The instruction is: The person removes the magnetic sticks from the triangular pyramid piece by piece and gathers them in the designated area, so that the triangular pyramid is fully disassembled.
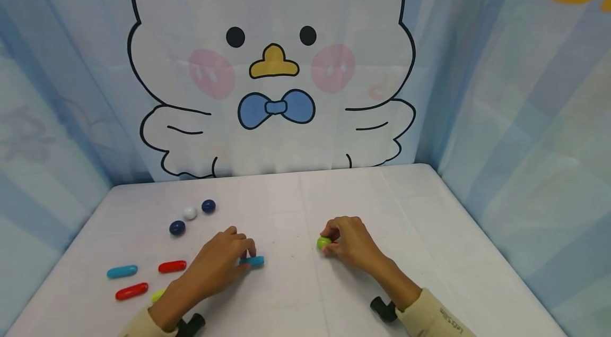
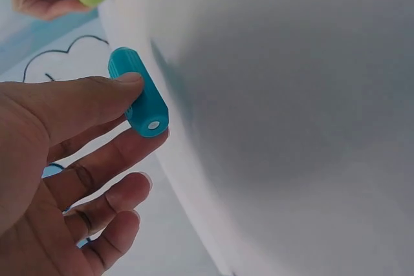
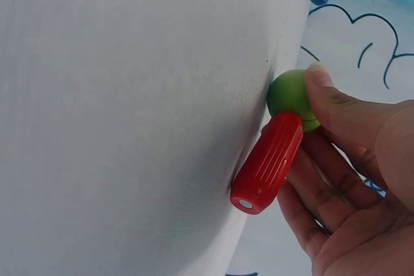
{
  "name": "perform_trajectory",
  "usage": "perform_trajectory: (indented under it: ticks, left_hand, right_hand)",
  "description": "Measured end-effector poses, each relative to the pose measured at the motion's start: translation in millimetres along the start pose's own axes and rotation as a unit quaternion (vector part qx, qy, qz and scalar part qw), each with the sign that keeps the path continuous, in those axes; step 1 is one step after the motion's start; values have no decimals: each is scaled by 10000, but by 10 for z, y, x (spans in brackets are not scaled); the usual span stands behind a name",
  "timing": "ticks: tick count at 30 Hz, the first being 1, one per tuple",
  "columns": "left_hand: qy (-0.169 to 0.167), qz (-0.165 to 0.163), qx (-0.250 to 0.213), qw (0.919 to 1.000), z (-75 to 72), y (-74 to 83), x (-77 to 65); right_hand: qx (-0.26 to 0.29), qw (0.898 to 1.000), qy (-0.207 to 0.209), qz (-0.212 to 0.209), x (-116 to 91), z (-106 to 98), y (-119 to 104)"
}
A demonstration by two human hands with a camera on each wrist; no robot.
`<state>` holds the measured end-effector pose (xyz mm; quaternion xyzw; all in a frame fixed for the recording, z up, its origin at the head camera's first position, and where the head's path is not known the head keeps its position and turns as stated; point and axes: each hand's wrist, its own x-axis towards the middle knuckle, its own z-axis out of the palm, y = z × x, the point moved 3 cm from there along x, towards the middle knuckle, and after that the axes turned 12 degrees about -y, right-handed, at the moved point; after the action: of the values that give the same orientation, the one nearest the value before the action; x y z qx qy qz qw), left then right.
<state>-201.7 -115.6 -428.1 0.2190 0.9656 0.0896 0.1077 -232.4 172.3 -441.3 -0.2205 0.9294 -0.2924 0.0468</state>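
Observation:
My left hand (image 1: 220, 258) pinches a short blue magnetic rod (image 2: 147, 105) between thumb and fingers, close over the table. A pale metal spot shows in the rod's near end. On the right side, my right hand (image 1: 352, 241) holds a green ball (image 3: 287, 95) with thumb and fingertips. A red magnetic rod (image 3: 268, 167) meets that ball at one end, and its other end points toward the wrist. In the head view the hand mostly hides this red rod. The two hands are apart, with bare white cloth between them.
Left on the white table (image 1: 429, 220) lie a white ball (image 1: 190, 213), dark blue balls (image 1: 208, 206), red rods (image 1: 131, 291) and another blue rod (image 1: 122, 271). A yellow-green piece (image 1: 157, 295) is partly behind my left forearm. A printed curtain (image 1: 272, 146) stands behind the table.

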Motion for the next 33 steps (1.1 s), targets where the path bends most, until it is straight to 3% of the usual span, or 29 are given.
perform_trajectory:
  ticks: [6,18,33]
  left_hand:
    - [-132,-414,25,9991,-25,-187,-143]
    - [-287,-591,-23,9978,-65,-444,-273]
    - [-481,-610,-11,9970,-79,-528,-309]
  right_hand:
    - [22,10000,-23,-9,-5,3,2]
    - [44,10000,-35,16,-4,-7,9]
    - [236,9994,-133,191,0,-4,35]
